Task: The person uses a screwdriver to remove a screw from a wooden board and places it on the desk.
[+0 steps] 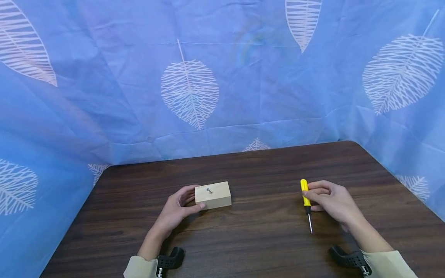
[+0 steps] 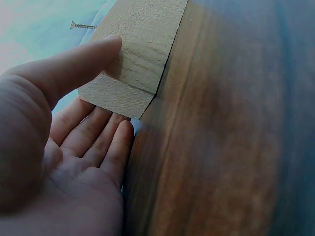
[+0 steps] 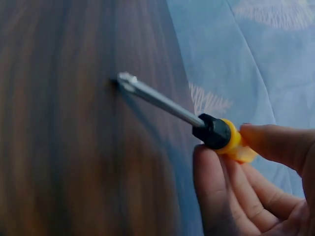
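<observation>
A pale rectangular wooden block (image 1: 213, 196) sits on the table left of the middle. A screw (image 1: 209, 190) stands up from its top face, most of its thread showing in the left wrist view. My left hand (image 1: 176, 206) holds the block's left end, the thumb (image 2: 106, 49) against the near side and the other fingers around the far side, partly hidden. On the right, my right hand (image 1: 332, 200) grips a screwdriver (image 1: 304, 193) by its yellow handle between thumb and fingers. Its metal shaft (image 3: 162, 102) points down toward the table, toward my body.
The dark wood-grain table (image 1: 257, 231) has its far edge close to a blue cloth (image 1: 243, 88) printed with white leaves, which also hangs along both sides. A black strap mount (image 1: 172, 258) is on the left wrist and another mount (image 1: 347, 258) on the right.
</observation>
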{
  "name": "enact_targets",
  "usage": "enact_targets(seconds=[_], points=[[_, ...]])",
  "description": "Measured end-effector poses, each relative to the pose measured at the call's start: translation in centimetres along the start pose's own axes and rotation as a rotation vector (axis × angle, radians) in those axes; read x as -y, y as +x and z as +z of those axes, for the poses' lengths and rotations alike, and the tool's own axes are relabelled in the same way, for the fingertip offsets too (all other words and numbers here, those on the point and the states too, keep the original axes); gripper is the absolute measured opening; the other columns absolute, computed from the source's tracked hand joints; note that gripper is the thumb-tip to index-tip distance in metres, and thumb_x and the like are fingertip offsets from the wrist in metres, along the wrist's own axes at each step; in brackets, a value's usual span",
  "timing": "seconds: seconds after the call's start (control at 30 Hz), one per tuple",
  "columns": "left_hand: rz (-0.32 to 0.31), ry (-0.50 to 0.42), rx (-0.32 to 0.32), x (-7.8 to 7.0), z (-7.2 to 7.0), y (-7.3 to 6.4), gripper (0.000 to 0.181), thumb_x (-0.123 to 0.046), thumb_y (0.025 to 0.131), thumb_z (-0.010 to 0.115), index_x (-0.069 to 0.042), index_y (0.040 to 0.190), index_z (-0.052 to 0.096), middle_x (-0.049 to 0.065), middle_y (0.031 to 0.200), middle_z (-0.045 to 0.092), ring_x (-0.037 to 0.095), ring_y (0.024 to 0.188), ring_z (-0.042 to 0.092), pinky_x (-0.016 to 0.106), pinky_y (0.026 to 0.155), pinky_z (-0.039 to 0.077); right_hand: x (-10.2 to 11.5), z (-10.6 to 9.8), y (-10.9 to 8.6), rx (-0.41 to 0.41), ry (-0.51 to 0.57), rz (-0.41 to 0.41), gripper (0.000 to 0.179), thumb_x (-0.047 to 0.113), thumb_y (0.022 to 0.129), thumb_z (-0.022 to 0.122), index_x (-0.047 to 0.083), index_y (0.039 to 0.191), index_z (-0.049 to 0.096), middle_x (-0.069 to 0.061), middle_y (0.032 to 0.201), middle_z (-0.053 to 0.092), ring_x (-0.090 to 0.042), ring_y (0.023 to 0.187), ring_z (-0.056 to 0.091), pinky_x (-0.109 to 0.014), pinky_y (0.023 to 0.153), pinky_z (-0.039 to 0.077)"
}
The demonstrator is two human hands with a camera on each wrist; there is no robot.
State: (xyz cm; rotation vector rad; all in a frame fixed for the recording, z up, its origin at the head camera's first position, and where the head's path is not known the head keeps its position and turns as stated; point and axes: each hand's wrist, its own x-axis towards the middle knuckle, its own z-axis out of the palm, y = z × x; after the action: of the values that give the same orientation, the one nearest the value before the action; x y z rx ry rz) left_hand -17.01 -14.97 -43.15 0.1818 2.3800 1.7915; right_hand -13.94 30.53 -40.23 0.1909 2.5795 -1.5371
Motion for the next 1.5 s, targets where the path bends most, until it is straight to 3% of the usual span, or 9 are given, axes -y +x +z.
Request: enact_targets(seconds=[0.17, 0.4, 1.13, 1.33, 1.5], points=[[-0.002, -0.002, 0.004, 0.1, -0.1, 0.0, 0.064, -0.021, 0.094, 0.086, -0.019, 0.153, 0.06, 0.011, 0.156, 0.061, 0.039, 0.15, 0.053, 0.06, 0.122, 0.046, -0.5, -0.7, -0.2, -0.008, -0.084, 0.065, 0.069, 0.044, 0.105, 0.07, -0.008, 0.148, 0.054, -0.027, 0.131, 0.071, -0.014, 0.089, 0.077, -0.033, 0.077, 0.067], [-0.005, -0.001, -0.001, 0.0, 0.0, 0.1, 0.065, -0.021, 0.094, 0.086, -0.019, 0.153, 0.06, 0.01, 0.155, 0.062, 0.038, 0.15, 0.054, 0.06, 0.123, 0.046, -0.1, 0.1, -0.2, -0.071, -0.276, 0.003, 0.058, 0.044, 0.104, 0.071, -0.006, 0.133, 0.069, -0.017, 0.107, 0.082, -0.015, 0.074, 0.075, -0.035, 0.064, 0.06], [-0.016, 0.021, -0.004, 0.1, -0.1, -0.2, 0.065, -0.023, 0.095, 0.086, -0.02, 0.153, 0.059, 0.012, 0.158, 0.059, 0.039, 0.15, 0.053, 0.058, 0.12, 0.049, 0.8, 2.3, -0.5, -0.105, -0.328, -0.052, 0.048, 0.044, 0.103, 0.074, 0.0, 0.123, 0.077, -0.004, 0.091, 0.083, -0.014, 0.066, 0.072, -0.033, 0.058, 0.056], [-0.009, 0.02, -0.011, 0.3, -0.1, -0.1, 0.066, -0.023, 0.094, 0.086, -0.019, 0.153, 0.059, 0.011, 0.157, 0.06, 0.039, 0.15, 0.053, 0.058, 0.12, 0.049, 2.7, 2.5, -1.0, -0.229, -0.407, -0.175, 0.045, 0.044, 0.104, 0.072, 0.002, 0.12, 0.079, -0.004, 0.085, 0.08, -0.012, 0.068, 0.068, -0.031, 0.052, 0.05], [0.005, 0.015, -0.003, 0.3, -0.1, 0.1, 0.064, -0.022, 0.094, 0.087, -0.02, 0.152, 0.061, 0.009, 0.154, 0.063, 0.037, 0.148, 0.055, 0.057, 0.119, 0.051, 6.5, 7.1, -1.2, -0.231, -0.339, -0.39, 0.017, 0.026, 0.101, 0.078, 0.013, 0.11, 0.084, 0.001, 0.084, 0.08, -0.008, 0.068, 0.067, -0.026, 0.052, 0.048]])
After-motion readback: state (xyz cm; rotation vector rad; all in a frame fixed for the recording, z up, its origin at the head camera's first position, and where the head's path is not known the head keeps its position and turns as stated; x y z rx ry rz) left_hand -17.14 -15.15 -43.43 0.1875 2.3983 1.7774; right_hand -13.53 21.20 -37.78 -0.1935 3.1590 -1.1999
